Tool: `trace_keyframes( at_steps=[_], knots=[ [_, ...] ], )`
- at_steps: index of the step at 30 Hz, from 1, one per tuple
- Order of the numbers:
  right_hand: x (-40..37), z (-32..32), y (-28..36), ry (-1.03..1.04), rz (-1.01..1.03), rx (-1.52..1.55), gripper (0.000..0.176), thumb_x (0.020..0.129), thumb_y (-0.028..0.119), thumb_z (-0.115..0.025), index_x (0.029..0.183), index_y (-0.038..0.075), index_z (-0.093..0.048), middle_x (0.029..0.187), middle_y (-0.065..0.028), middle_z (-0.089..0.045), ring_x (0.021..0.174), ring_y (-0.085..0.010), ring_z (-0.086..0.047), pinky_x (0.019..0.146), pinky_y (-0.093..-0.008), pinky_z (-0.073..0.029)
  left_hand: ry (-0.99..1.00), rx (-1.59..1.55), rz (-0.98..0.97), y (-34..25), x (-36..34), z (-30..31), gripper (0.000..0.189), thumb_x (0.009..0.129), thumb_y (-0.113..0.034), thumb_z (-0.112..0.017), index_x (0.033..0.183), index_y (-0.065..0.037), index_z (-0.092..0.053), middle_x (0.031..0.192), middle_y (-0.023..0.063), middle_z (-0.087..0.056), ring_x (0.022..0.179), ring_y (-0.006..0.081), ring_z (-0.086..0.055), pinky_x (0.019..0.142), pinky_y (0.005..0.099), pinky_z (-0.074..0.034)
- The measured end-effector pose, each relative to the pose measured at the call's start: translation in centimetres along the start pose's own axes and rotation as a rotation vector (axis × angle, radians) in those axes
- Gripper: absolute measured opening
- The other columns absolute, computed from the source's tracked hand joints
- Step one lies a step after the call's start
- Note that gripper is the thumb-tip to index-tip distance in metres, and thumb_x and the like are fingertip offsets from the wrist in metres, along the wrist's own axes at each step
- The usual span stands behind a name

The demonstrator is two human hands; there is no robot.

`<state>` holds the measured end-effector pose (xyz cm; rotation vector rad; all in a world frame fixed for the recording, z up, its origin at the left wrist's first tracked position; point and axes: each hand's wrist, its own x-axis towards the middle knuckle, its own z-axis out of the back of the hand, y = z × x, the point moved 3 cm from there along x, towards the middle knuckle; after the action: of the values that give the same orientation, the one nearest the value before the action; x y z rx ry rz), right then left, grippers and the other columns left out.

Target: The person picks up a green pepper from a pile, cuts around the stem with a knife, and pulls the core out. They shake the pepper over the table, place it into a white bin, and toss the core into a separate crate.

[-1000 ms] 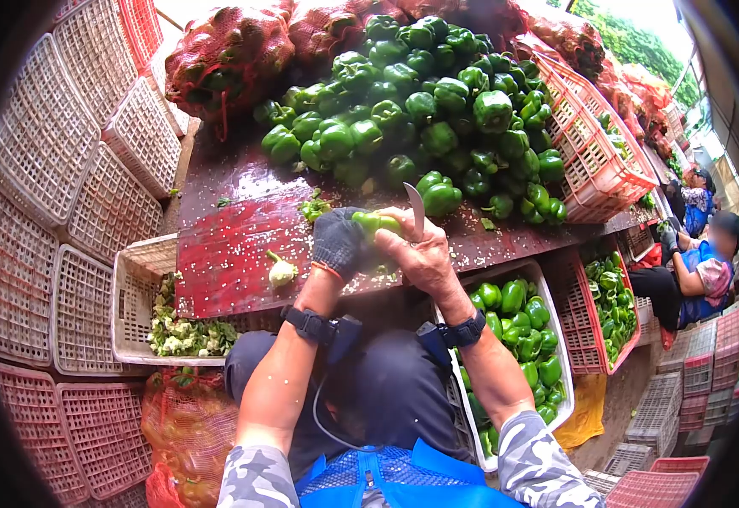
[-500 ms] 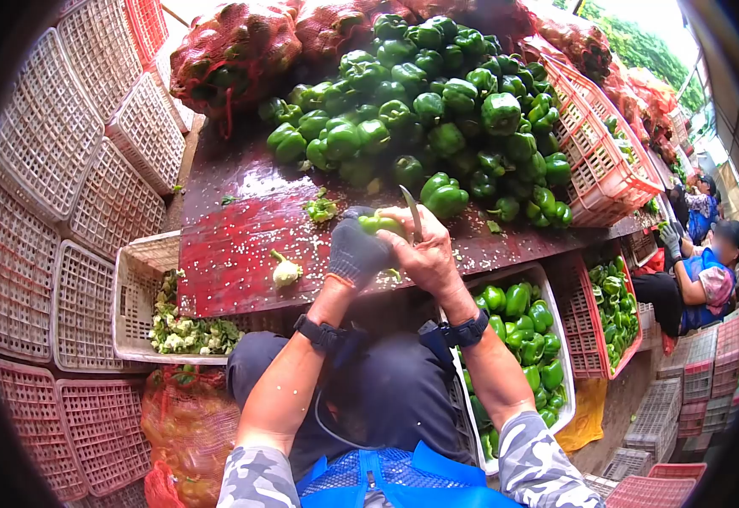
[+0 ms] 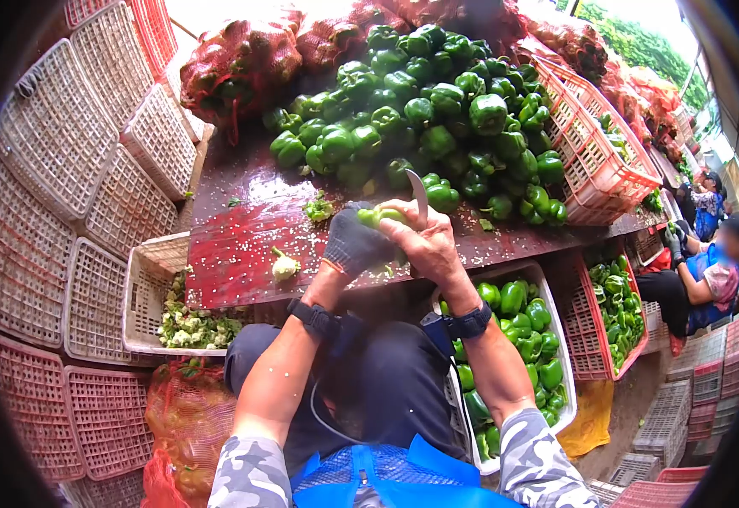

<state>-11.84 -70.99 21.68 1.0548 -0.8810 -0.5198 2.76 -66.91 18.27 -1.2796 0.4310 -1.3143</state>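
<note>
My left hand (image 3: 357, 241), in a dark grey glove, is wrapped round a green pepper (image 3: 379, 217) above the red table (image 3: 242, 254). My right hand (image 3: 429, 241) is bare and grips a small curved knife (image 3: 418, 196), its blade pointing up, with the fingers against the pepper. A large heap of green peppers (image 3: 420, 110) lies just beyond both hands. Left of them on the table are a pale pepper core (image 3: 285, 266) and a leafy green scrap (image 3: 318, 207), among scattered seeds.
Below the table edge, a white crate (image 3: 566, 372) holds green peppers; another (image 3: 136, 326) holds cores and scraps. Stacked crates (image 3: 64, 127) line the left. Red mesh sacks (image 3: 242, 63) stand behind the heap. Two people (image 3: 704, 279) sit at the right beside a red crate (image 3: 585, 317).
The knife and my right hand have shifted slightly up and right, the blade more upright. The pepper has turned a little in my left hand. The whole view has shifted slightly.
</note>
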Motion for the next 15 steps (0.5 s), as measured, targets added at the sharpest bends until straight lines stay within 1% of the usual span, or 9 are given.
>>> trace_keyframes(
  at_steps=[2,5,7,9,10,12,13,14,15],
  knots=[
    [-0.2,0.4,0.5,0.001,-0.048,0.195,0.021,0.089,0.008,-0.073,0.110,0.002,-0.072,0.097,-0.0055,-0.073,0.090,-0.0116,-0.066,0.081,-0.0273,-0.053,0.004,0.015,-0.022,-1.2,-0.1,0.3,0.018,0.068,-0.025,-0.078,0.073,-0.010,-0.069,0.068,0.0110,-0.066,0.062,0.0320,-0.066,0.057,0.0421,-0.052],
    [-1.1,1.1,2.3,-0.007,-0.111,0.305,0.023,0.092,0.008,-0.071,0.112,0.000,-0.072,0.101,-0.0042,-0.073,0.092,-0.0092,-0.065,0.085,-0.0257,-0.053,0.030,0.321,-0.218,-2.9,0.0,0.3,0.017,0.064,-0.024,-0.078,0.071,-0.012,-0.069,0.068,0.0093,-0.067,0.066,0.0317,-0.066,0.061,0.0431,-0.054],
    [-1.3,1.4,3.3,-0.007,-0.118,0.372,0.025,0.093,0.010,-0.070,0.114,-0.004,-0.071,0.104,-0.0030,-0.073,0.095,-0.0073,-0.064,0.088,-0.0239,-0.052,0.001,0.361,-0.227,-4.6,-0.1,0.9,0.017,0.064,-0.025,-0.078,0.071,-0.012,-0.069,0.068,0.0092,-0.067,0.066,0.0312,-0.067,0.061,0.0428,-0.054],
    [-1.0,1.7,2.6,-0.010,-0.123,0.526,0.026,0.094,0.010,-0.070,0.117,-0.002,-0.070,0.101,-0.0023,-0.072,0.089,-0.0059,-0.064,0.079,-0.0223,-0.052,-0.029,0.437,-0.280,-5.4,0.4,1.6,0.018,0.066,-0.030,-0.077,0.068,-0.014,-0.068,0.067,0.0093,-0.067,0.063,0.0303,-0.067,0.060,0.0427,-0.053],
    [-0.8,2.0,2.2,0.001,-0.159,0.637,0.028,0.094,0.011,-0.070,0.119,-0.002,-0.069,0.101,-0.0022,-0.072,0.086,-0.0055,-0.064,0.075,-0.0219,-0.052,0.060,0.483,-0.374,-6.0,1.2,1.9,0.019,0.070,-0.034,-0.075,0.069,-0.016,-0.071,0.066,0.0092,-0.067,0.062,0.0295,-0.067,0.060,0.0423,-0.054],
    [-0.3,2.2,3.7,-0.036,-0.152,0.703,0.032,0.095,0.019,-0.070,0.121,-0.001,-0.068,0.098,-0.0021,-0.071,0.081,-0.0064,-0.064,0.069,-0.0220,-0.052,0.078,0.911,-0.449,-10.4,1.7,3.2,0.015,0.072,-0.034,-0.073,0.069,-0.019,-0.073,0.067,0.0071,-0.068,0.063,0.0277,-0.068,0.058,0.0411,-0.053],
    [0.0,2.2,4.2,-0.030,-0.141,0.744,0.032,0.096,0.019,-0.070,0.121,-0.001,-0.068,0.097,-0.0027,-0.071,0.081,-0.0068,-0.064,0.068,-0.0223,-0.052,0.129,1.005,-0.590,-11.0,1.7,3.6,0.009,0.073,-0.032,-0.073,0.070,-0.023,-0.074,0.067,0.0053,-0.068,0.064,0.0259,-0.069,0.058,0.0400,-0.053],
    [0.0,2.3,4.5,-0.032,-0.132,0.785,0.032,0.096,0.020,-0.070,0.121,-0.001,-0.068,0.096,-0.0032,-0.071,0.081,-0.0072,-0.064,0.067,-0.0226,-0.053,0.057,0.807,-0.570,-9.9,2.1,4.1,0.005,0.073,-0.028,-0.073,0.072,-0.025,-0.076,0.071,0.0050,-0.070,0.068,0.0240,-0.070,0.060,0.0396,-0.053],
    [-0.1,2.3,4.0,0.001,-0.130,0.827,0.034,0.098,0.019,-0.067,0.125,-0.001,-0.065,0.098,-0.0057,-0.070,0.082,-0.0109,-0.067,0.067,-0.0247,-0.055,0.071,0.810,-0.592,-9.3,1.3,4.5,0.005,0.074,-0.026,-0.072,0.073,-0.024,-0.076,0.073,0.0050,-0.071,0.070,0.0236,-0.070,0.061,0.0396,-0.054]
  ],
)
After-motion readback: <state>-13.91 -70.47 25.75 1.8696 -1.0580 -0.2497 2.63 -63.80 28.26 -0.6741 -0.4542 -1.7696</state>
